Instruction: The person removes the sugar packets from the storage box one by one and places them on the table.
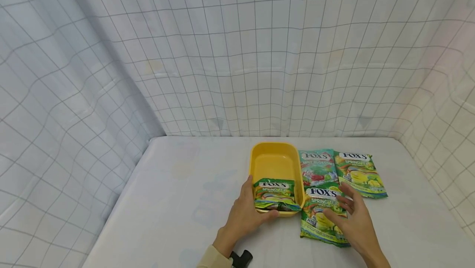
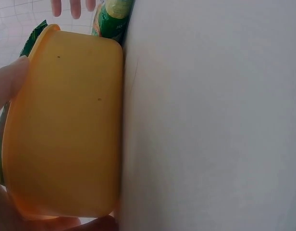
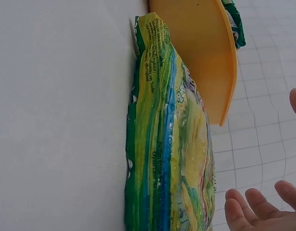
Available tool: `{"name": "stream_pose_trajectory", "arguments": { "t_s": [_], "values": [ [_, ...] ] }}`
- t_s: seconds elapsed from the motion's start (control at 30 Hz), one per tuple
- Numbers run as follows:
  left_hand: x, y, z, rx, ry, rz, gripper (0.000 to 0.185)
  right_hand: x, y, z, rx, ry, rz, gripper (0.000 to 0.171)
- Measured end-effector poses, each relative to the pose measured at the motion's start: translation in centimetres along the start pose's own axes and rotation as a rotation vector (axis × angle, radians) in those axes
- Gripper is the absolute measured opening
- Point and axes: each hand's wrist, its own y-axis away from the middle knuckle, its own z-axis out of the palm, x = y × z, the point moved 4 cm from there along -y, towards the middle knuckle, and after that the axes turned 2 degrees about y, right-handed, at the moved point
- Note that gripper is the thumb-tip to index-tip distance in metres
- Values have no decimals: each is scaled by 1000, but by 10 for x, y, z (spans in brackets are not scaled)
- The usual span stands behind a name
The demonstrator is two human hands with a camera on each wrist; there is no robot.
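A yellow plastic tub (image 1: pixel 274 156) stands on the table with one green Fox's Spring Tea candy bag (image 1: pixel 275 193) inside its near end. My left hand (image 1: pixel 246 212) grips the tub's near left corner, thumb at the front rim and fingers along the left side. Over another Spring Tea candy bag (image 1: pixel 319 222), just right of the tub, hovers my right hand (image 1: pixel 354 220). Its fingers are spread and loosely bent, holding nothing. In the right wrist view, a gap shows between the fingertips (image 3: pixel 256 202) and that candy bag (image 3: pixel 167 139).
Behind the near bag lies a Mint Blossom candy bag (image 1: pixel 318 167), beside the tub. A further Spring Tea bag (image 1: pixel 360 175) lies to its right. The white table (image 1: pixel 185 193) is bounded by grid-patterned cloth (image 1: pixel 259 74) at the back and sides.
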Motion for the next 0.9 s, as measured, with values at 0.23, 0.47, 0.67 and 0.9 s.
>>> {"name": "stream_pose_trajectory", "arguments": {
  "t_s": [0.23,0.47,0.67,0.9],
  "values": [
    [0,0,0,5,-3,7,132,-12,-3,2,-1,12,-70,96],
    [0,0,0,6,-17,9,132,-23,-6,4,-21,-46,-144,91],
    [-1,0,1,8,-14,16,132,-31,-7,6,-30,-55,-179,89],
    [-1,1,1,7,-9,16,131,-41,-9,11,-44,-64,-225,88]
  ]
}}
